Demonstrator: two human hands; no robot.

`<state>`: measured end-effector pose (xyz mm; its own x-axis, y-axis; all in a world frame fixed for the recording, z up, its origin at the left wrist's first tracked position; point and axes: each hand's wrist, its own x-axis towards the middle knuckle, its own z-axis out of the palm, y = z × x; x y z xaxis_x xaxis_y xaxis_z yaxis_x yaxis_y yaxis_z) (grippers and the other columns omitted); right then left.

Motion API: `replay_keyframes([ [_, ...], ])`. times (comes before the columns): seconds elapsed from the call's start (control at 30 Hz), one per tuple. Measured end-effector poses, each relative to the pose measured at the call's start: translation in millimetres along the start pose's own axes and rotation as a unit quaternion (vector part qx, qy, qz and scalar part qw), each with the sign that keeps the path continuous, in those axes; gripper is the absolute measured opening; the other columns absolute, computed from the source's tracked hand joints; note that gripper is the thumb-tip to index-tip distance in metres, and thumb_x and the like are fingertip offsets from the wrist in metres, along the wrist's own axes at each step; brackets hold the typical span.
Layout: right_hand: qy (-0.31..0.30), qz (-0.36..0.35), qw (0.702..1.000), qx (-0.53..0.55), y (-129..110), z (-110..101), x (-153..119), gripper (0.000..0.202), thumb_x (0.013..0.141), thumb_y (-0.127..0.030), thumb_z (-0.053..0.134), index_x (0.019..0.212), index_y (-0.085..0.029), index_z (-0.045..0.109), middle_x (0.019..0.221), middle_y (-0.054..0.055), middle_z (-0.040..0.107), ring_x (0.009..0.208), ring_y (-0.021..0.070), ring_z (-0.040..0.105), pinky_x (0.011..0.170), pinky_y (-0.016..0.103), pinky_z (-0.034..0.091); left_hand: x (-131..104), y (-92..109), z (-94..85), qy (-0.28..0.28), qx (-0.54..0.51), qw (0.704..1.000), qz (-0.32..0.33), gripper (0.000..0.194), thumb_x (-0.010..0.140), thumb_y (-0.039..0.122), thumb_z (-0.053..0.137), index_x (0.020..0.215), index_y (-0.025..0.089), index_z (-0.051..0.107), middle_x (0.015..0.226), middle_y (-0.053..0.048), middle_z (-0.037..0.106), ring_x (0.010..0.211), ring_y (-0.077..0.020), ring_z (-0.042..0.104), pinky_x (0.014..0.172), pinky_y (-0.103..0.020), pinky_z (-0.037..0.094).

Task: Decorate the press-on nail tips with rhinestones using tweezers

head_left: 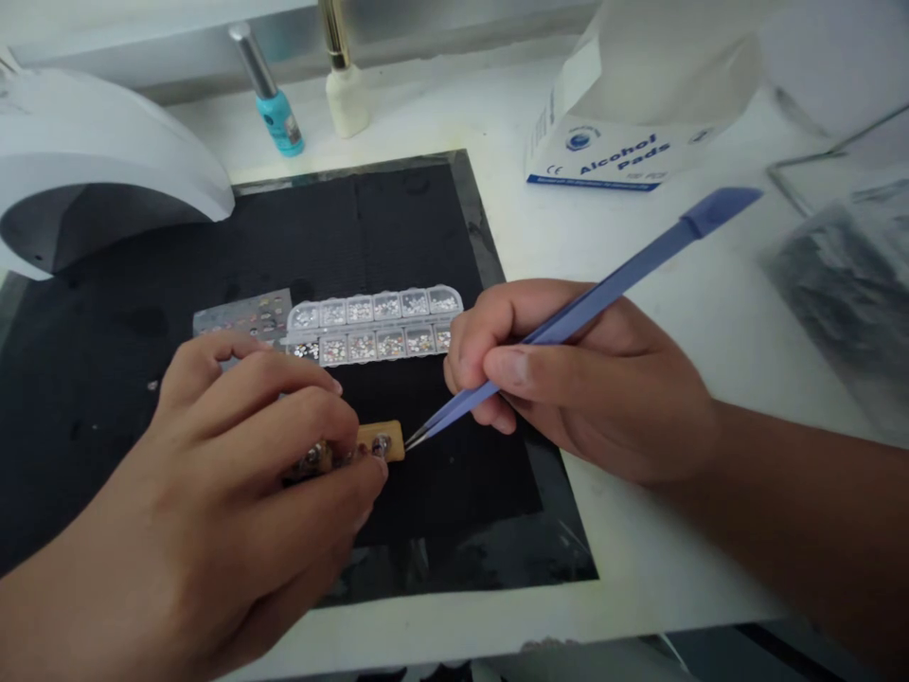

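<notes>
My left hand [241, 493] is closed on a small yellowish, gem-studded piece [394, 438], whose right end shows past the fingertips while the rest is covered. Pinched in my right hand [568, 379] are purple-blue tweezers [611, 286], tilted, with their thin metal tips at the right end of that piece. Whether tips and piece touch is unclear. Just beyond my hands lies a clear compartment case [376, 325], open, holding many tiny rhinestones. A clear sheet with small gems [266, 314] sits left of it, partly behind my left hand.
A black mat [412, 213] lies under the items. At the back left is a white curved lamp [106, 142]. Behind the mat stand a turquoise bottle [282, 123] and a cream bottle [347, 99]; an Alcohol Pads box [611, 152] and a clear bag [852, 284] are at the right.
</notes>
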<state>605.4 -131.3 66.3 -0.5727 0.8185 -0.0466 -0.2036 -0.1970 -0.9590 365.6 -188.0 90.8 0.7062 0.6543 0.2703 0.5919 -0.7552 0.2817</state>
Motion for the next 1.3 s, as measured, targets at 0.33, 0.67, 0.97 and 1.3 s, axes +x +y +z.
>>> replay_keyframes([
  [0.33, 0.010, -0.018, 1.000, 0.018, 1.5, 0.0, 2.0, 0.015, 0.085, -0.019, 0.071, 0.073, -0.017, 0.062, 0.067, -0.001, 0.060, 0.052, 0.0068, 0.054, 0.045, 0.020, 0.041, -8.3, -9.9, -4.8, 0.049, -0.011, 0.998, 0.041, 0.011, 0.094, 0.012, 0.065, 0.090, 0.017, 0.073, 0.096, -0.005, 0.064, 0.100, -0.0288, 0.060, 0.090, -0.053, 0.039],
  [0.67, 0.014, -0.007, 1.000, 0.006, 1.2, 0.2, 0.7, 0.010, 0.084, -0.018, 0.069, 0.076, -0.016, 0.064, 0.065, 0.000, 0.060, 0.052, 0.0076, 0.053, 0.046, 0.021, 0.040, -5.1, -2.6, -0.7, 0.022, 0.001, 0.999, 0.029, 0.012, 0.097, 0.014, 0.061, 0.098, 0.020, 0.071, 0.096, -0.004, 0.065, 0.100, -0.0267, 0.059, 0.090, -0.051, 0.038],
  [0.97, 0.014, -0.007, 1.000, 0.005, 1.2, 0.7, 0.9, 0.014, 0.084, -0.020, 0.071, 0.074, -0.016, 0.063, 0.064, -0.002, 0.060, 0.052, 0.0068, 0.052, 0.046, 0.020, 0.040, -4.4, -1.8, 1.8, 0.026, -0.001, 1.000, 0.017, 0.013, 0.100, 0.020, 0.058, 0.097, 0.024, 0.070, 0.095, -0.004, 0.066, 0.100, -0.0269, 0.059, 0.090, -0.053, 0.038],
  [1.3, 0.010, -0.012, 1.000, -0.003, 1.2, -0.1, 1.2, 0.011, 0.085, -0.018, 0.067, 0.075, -0.015, 0.063, 0.063, -0.001, 0.059, 0.051, 0.0071, 0.052, 0.045, 0.020, 0.040, -8.5, -3.0, 2.0, 0.022, 0.009, 1.000, 0.006, 0.014, 0.101, 0.025, 0.057, 0.098, 0.028, 0.070, 0.093, -0.003, 0.066, 0.100, -0.0280, 0.059, 0.092, -0.055, 0.038],
])
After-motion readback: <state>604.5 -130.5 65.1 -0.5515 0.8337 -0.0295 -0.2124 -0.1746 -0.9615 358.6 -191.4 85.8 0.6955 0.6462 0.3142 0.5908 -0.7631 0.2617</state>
